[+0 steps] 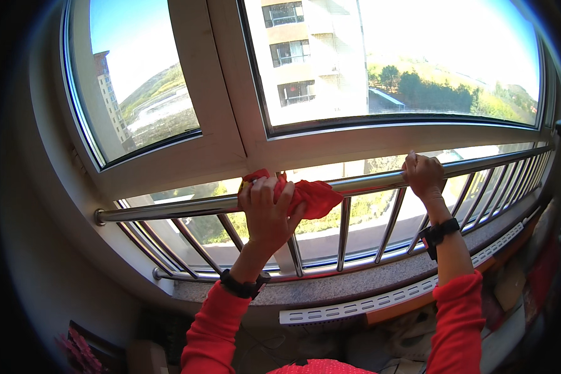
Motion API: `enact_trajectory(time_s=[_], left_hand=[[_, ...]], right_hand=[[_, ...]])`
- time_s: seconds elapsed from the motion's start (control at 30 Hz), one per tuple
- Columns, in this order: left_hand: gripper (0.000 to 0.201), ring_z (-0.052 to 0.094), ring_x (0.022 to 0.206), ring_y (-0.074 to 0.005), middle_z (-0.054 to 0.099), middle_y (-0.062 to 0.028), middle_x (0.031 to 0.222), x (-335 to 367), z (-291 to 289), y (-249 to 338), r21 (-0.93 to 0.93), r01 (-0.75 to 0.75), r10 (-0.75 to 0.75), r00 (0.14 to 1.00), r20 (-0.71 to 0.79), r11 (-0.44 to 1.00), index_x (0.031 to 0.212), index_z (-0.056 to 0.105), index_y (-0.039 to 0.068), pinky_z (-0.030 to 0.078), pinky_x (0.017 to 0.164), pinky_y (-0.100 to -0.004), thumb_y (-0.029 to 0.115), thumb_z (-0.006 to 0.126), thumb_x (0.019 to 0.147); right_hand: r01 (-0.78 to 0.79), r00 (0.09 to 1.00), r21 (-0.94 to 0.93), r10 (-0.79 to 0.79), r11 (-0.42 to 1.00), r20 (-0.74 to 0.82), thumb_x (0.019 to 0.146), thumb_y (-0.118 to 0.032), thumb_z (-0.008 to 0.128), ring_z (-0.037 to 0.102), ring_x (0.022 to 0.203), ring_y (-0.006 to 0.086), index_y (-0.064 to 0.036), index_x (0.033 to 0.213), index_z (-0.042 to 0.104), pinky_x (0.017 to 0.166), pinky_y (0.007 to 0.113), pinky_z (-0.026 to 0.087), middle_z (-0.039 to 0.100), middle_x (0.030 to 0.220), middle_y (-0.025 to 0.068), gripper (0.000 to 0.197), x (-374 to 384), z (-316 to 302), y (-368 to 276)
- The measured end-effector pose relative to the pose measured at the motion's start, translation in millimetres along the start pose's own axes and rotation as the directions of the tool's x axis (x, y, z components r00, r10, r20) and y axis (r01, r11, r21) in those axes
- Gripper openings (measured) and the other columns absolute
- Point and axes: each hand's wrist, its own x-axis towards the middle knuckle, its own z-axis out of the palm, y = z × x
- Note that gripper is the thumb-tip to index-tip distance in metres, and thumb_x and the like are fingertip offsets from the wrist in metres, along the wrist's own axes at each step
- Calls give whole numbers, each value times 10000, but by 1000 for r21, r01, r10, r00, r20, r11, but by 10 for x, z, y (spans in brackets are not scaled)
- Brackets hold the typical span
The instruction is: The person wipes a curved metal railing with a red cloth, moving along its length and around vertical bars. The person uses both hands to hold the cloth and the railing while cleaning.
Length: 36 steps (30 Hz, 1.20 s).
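Note:
My left hand [269, 215] presses a red cloth [316, 198] around the shiny metal top rail [193, 207] of a window guard. Part of the cloth hangs loose to the right of my fingers, and a small yellow patch shows by the fingertips. Farther right, my right hand [422, 173] is wrapped over the same rail, its fingers curled on the far side. No cloth shows in that hand. Each wrist wears a black band, and both sleeves are red.
Metal bars [345, 234] run from the rail down to a speckled stone sill [380, 269]. Behind the rail stands a framed window [206, 149]. Below the sill lies a white slotted radiator cover [361, 306]. Pink flowers [80, 350] are at lower left.

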Motion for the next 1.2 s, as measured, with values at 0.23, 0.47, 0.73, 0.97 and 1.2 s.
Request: enact_trajectory(time_s=[0.23,0.47,0.73,0.97,1.2], left_hand=[[479,536,1036,-314,546,-113,1090,16,-115,-235,-8,-92,92,996,4,996,1104,637,113,426,911,-485,363,802,730],[414,538,1049,-315,549,-115,1101,-310,-471,-933,116,-4,-3,999,53,993,1078,620,95,420,918,-465,261,774,732],[320,508,1141,-344,549,-138,1177,-837,-996,-2001,254,180,-199,979,49,950,1112,616,73,392,979,-476,200,678,824],[223,515,1147,-339,569,-146,1182,-1058,-1166,-2526,325,307,-304,951,-59,895,1082,618,49,383,1003,-478,161,593,891],[186,522,1095,-339,563,-144,1091,-928,-1007,-2219,358,369,-355,929,-107,857,1045,615,28,391,962,-488,157,543,932]], right_hand=[[12,999,38,-13,999,40,944,-279,426,651,657,331,-73,654,678,769,455,514,689,687,138,436,-21,-46,30],[63,998,-7,-63,998,19,927,-253,459,631,612,289,-124,665,671,759,434,504,686,667,81,361,-29,-51,25],[38,999,22,-38,999,-5,943,-242,405,618,599,297,-108,625,682,818,429,482,676,649,103,443,-48,-79,-11],[43,998,6,-43,999,-36,940,-239,406,624,607,303,-112,630,676,813,441,486,680,656,103,430,-47,-33,33],[90,991,65,-83,994,-106,949,-222,406,612,552,278,-115,622,663,793,426,483,665,613,72,430,-63,-18,10]])
